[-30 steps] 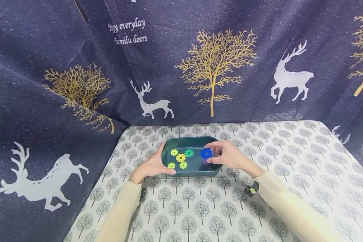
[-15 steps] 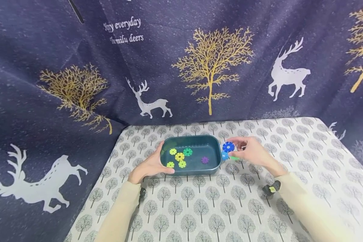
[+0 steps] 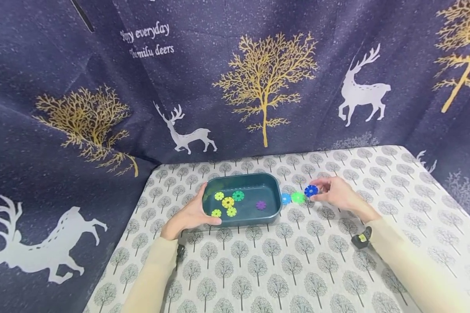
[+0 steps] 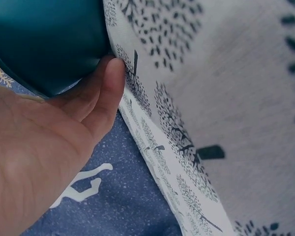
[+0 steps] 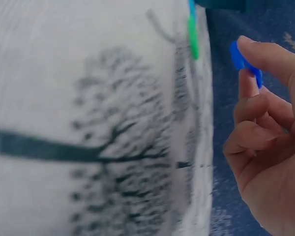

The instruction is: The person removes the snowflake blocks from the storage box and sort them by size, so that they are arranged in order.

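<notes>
In the head view my left hand (image 3: 189, 214) grips the left end of a dark teal tray (image 3: 250, 214), thumb along the front rim. My right hand (image 3: 338, 193) pinches a dark blue notched plastic disc (image 3: 311, 191) between thumb and fingertip, right of the tray; the right wrist view shows it edge-on, its other fingers curled. Just left of that disc lie a bright green notched disc (image 3: 297, 198) and a light blue one (image 3: 286, 198) by the tray's right end. Inside the tray are several yellow discs (image 3: 228, 202), a green disc (image 3: 238, 196) and a purple disc (image 3: 261, 205).
The table wears a pale cloth (image 3: 258, 269) printed with grey trees. Behind it and at the left hangs a dark blue curtain (image 3: 203, 87) with deer and golden trees, close beyond the table's back edge.
My right hand has lifted the dark blue disc out of the tray and carried it right, past the light blue and bright green discs. My left hand stays on the tray.
</notes>
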A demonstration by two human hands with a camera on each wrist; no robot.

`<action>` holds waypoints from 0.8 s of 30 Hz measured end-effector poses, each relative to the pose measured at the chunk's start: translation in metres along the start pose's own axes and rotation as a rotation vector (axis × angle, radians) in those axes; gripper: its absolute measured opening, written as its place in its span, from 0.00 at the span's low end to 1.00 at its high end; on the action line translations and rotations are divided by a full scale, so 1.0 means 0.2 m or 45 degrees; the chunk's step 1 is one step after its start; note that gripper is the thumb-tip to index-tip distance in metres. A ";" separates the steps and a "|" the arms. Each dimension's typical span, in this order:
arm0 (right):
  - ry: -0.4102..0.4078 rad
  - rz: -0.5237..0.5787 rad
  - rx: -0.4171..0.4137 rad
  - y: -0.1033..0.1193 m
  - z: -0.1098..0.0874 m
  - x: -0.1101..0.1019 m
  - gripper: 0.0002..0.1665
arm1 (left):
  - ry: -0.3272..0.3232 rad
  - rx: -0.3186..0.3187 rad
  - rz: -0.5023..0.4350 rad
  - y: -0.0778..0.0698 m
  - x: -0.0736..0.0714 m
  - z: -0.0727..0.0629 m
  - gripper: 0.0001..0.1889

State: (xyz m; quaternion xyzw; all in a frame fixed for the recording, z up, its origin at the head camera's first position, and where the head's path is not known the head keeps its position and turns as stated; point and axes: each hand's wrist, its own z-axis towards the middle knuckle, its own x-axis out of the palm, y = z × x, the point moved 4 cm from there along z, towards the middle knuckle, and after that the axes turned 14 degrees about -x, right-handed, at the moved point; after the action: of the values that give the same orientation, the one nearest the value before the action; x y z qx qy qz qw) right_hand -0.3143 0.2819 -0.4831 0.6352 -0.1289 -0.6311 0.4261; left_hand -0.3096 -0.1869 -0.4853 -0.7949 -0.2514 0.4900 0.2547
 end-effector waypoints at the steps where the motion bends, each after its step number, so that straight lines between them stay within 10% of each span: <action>1: 0.019 -0.002 0.009 -0.02 0.00 0.01 0.35 | -0.003 0.005 -0.004 0.00 0.00 0.00 0.79; 24: 0.113 -0.072 -0.014 -0.08 0.02 0.06 0.34 | 0.003 0.025 -0.021 0.02 0.00 0.02 0.80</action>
State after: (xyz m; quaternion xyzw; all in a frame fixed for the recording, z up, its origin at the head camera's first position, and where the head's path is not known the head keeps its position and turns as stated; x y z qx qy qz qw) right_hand -0.3225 0.2809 -0.5028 0.6636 -0.0883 -0.6148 0.4169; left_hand -0.3130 -0.1900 -0.4902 -0.7908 -0.2527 0.4895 0.2669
